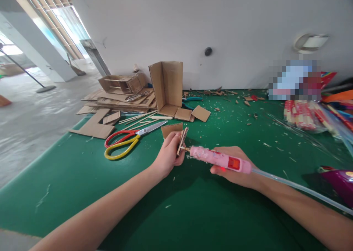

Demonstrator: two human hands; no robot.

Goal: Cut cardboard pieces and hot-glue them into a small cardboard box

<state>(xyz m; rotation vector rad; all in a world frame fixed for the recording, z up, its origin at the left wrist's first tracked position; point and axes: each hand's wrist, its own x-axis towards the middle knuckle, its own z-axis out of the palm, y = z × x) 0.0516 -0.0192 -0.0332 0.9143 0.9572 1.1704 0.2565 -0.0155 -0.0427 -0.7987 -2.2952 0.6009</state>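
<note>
Near the middle of the view, my left hand (168, 155) is closed on a small folded cardboard piece (172, 129), whose corrugated edge faces right. My right hand (234, 166) is wrapped round a pink glue gun (211, 156) with a red switch. The gun points left, and its nozzle is at the edge of the cardboard; whether it touches is too small to tell. A clear glue stick (292, 185) runs out of the gun's back end. Scissors (128, 140) with red and yellow handles lie left of my left hand, blades toward the upper right.
Behind the hands, an open cardboard box form (169, 85) stands on the green table (138, 207). Stacked cardboard (118, 100), thin wooden sticks (138, 118) and cardboard squares (201, 113) lie around it. Packaged sticks (300, 115) and a purple object (338, 183) are at the right.
</note>
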